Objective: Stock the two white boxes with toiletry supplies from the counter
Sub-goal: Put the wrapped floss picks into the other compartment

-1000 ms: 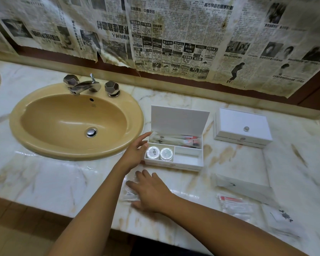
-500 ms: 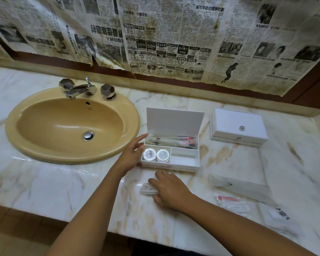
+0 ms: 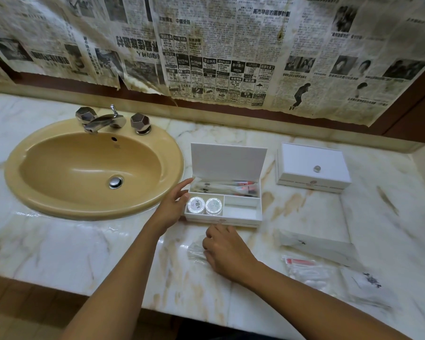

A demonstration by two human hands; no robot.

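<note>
The right hand [image 3: 227,251] is down on the pale marble counter [image 3: 59,246], its fingers [image 3: 210,238] curled over a small clear plastic sachet [image 3: 195,251] that pokes out to the left of the knuckles; it looks pinched, though the grip itself is hidden underneath. The open white hinged box [image 3: 225,218] stands just beyond that hand, lid upright, and its empty front right compartment lies ahead and slightly right of the sachet, so a short lift forward should land it. The left hand [image 3: 174,207] rests with straight fingers against the box's left wall, steadying it. Two round white foil-topped tubs [image 3: 205,205] fill the front left compartment. The second white box with the small knob [image 3: 312,168] sits closed, well to the right.
</note>
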